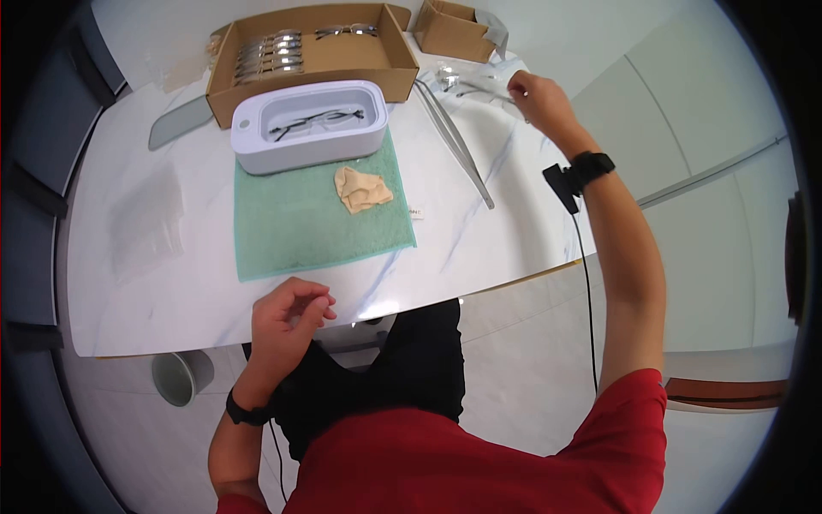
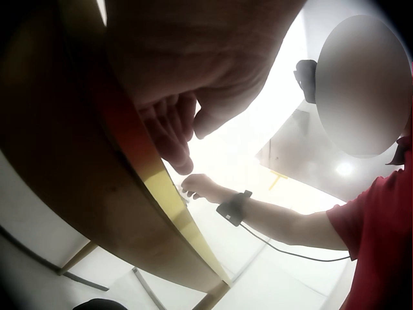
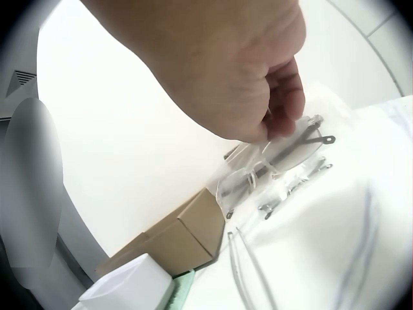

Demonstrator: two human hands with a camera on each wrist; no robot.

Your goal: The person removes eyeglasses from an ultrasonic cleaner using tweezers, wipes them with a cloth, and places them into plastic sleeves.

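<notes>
At the table's far right, my right hand (image 1: 539, 103) pinches eyeglasses (image 3: 293, 155) in a clear plastic sleeve, fingers curled at the frame. Another pair of eyeglasses (image 3: 297, 185) lies just below them in the right wrist view. My left hand (image 1: 287, 321) hovers by the front table edge, fingers loosely curled around nothing. Dark-framed eyeglasses (image 1: 318, 122) sit in the basin of a pale lavender cleaning machine (image 1: 317, 154). That machine stands on a green towel (image 1: 291, 231), behind a crumpled beige cloth (image 1: 361, 190). Long metal tweezers (image 1: 456, 146) lie right of the towel.
At the back, an open cardboard box (image 1: 330, 62) holds several eyeglasses (image 1: 271, 56) in a row. A smaller carton (image 1: 449, 32) stands beside it. Left are a grey lid (image 1: 181, 123) and clear plastic sleeves (image 1: 147, 227). A bin (image 1: 175, 381) is on the floor.
</notes>
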